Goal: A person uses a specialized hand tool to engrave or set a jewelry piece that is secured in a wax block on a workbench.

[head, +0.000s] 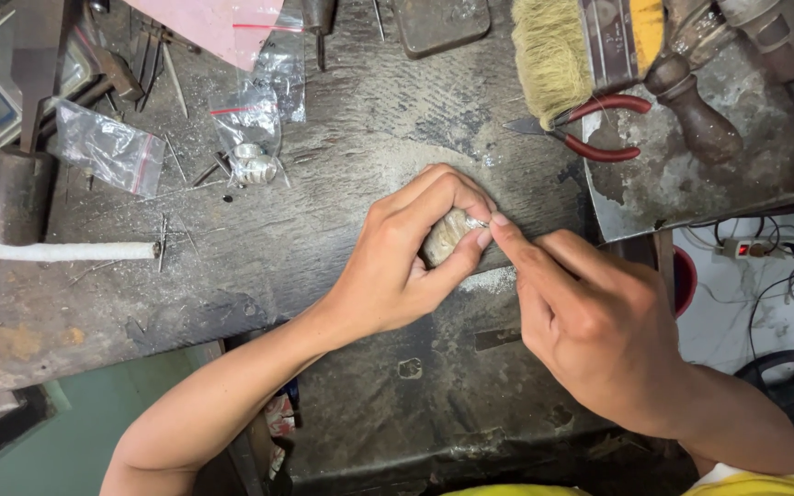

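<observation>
My left hand (397, 266) grips a small rounded grey lump (443, 235) against the dark worn workbench (342, 211), fingers curled over it. A small silvery piece (472, 221) sits on the lump's top edge. My right hand (581, 312) pinches at that silvery piece with thumb and forefinger, its fingertips touching the left hand's fingers. What the silvery piece is I cannot tell; most of the lump is hidden by my fingers.
Red-handled pliers (599, 124) and a wide bristle brush (562, 50) lie at the back right. Small clear plastic bags (112, 147), one with silvery rings (255, 165), lie back left beside a hammer (25, 165) and a white rod (71, 251). Thin metal pins are scattered about.
</observation>
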